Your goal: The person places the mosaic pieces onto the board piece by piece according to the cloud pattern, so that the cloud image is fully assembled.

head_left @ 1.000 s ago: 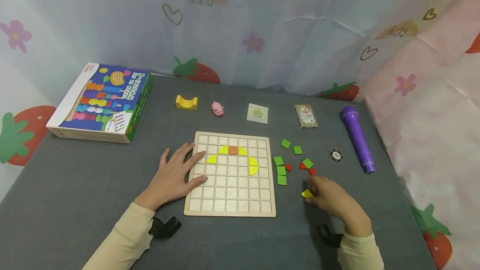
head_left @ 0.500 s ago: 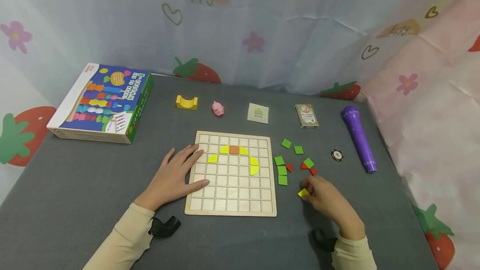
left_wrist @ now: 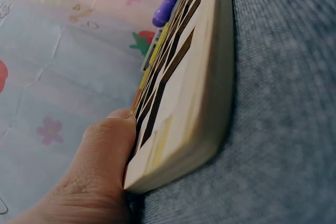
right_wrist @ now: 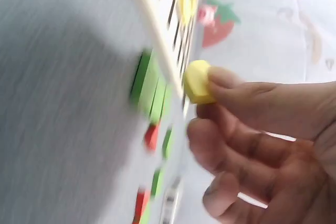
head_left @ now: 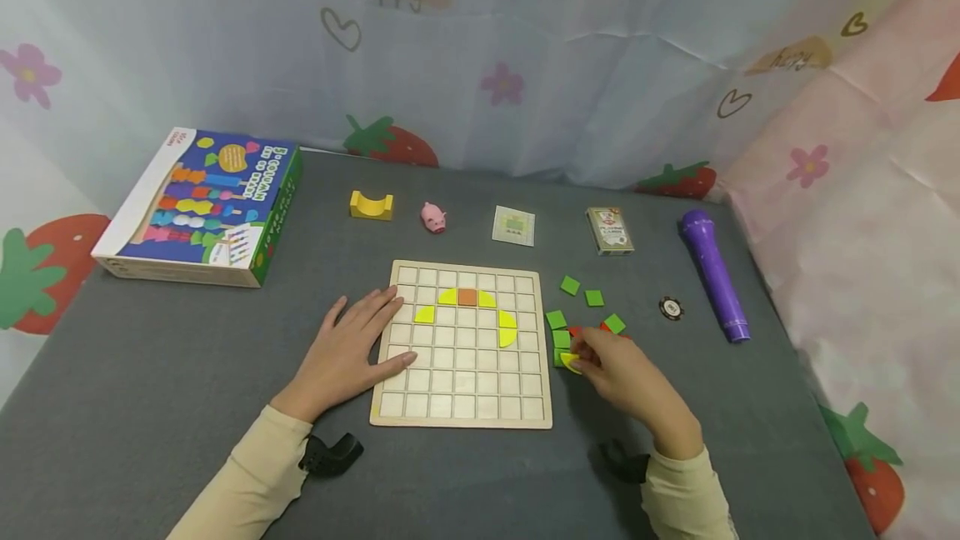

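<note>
A dark grey table surface (head_left: 450, 482) carries a blue game box (head_left: 213, 198) at its far left corner and a square wooden grid board (head_left: 465, 382) in from its far edge. The left hand (head_left: 345, 357) lies with fingers extended across the board's left edge. The right hand (head_left: 618, 369) pinches a yellow piece (right_wrist: 197, 82) just off the board's right edge, near green squares (head_left: 561, 339). Red triangles (head_left: 574, 330), partly hidden, lie beside these.
</note>
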`<move>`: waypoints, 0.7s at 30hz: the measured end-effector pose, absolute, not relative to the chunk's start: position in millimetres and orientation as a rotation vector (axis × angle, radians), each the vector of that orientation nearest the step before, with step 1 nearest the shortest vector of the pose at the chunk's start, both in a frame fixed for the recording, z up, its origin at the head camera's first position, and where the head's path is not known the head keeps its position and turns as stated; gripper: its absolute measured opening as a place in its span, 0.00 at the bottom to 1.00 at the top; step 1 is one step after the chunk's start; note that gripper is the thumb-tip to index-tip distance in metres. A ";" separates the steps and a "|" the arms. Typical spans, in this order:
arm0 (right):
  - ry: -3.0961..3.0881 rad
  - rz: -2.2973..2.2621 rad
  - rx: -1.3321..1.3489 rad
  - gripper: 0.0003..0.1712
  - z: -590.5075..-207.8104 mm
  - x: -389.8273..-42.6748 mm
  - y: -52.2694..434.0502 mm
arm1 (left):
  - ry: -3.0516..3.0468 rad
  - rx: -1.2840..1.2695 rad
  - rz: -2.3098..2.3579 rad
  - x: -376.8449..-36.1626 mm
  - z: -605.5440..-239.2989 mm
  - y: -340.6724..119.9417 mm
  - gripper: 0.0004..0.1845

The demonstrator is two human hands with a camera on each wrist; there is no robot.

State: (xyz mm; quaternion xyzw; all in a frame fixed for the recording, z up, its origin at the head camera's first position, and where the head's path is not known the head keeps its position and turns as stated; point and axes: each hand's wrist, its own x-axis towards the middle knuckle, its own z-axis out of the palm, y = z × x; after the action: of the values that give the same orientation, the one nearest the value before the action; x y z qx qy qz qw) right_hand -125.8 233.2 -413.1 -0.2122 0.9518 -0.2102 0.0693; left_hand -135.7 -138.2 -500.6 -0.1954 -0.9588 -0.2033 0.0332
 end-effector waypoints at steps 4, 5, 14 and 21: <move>2.843 -0.653 -0.750 0.09 -408.8 -130.1 204.6 | -2.943 -0.616 -0.638 -134.3 -500.8 -136.4 0.46; 2.836 -0.644 -0.791 0.09 -408.2 -131.1 197.0 | -2.944 -0.620 -0.640 -133.7 -501.0 -136.0 0.46; 2.740 -0.577 -0.997 0.08 -408.2 -146.7 123.4 | -2.926 -0.622 -0.614 -134.7 -502.3 -138.7 0.46; 2.754 -0.568 -0.955 0.07 -420.9 -160.9 89.3 | -2.912 -0.643 -0.624 -135.5 -500.3 -139.2 0.45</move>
State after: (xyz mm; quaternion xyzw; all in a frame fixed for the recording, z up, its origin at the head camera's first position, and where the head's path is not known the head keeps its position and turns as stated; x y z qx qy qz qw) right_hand -160.9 89.3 -420.9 -0.3203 0.9240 -0.1906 0.0858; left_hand -135.5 -139.2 -500.3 -0.2109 -0.9547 -0.2047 0.0471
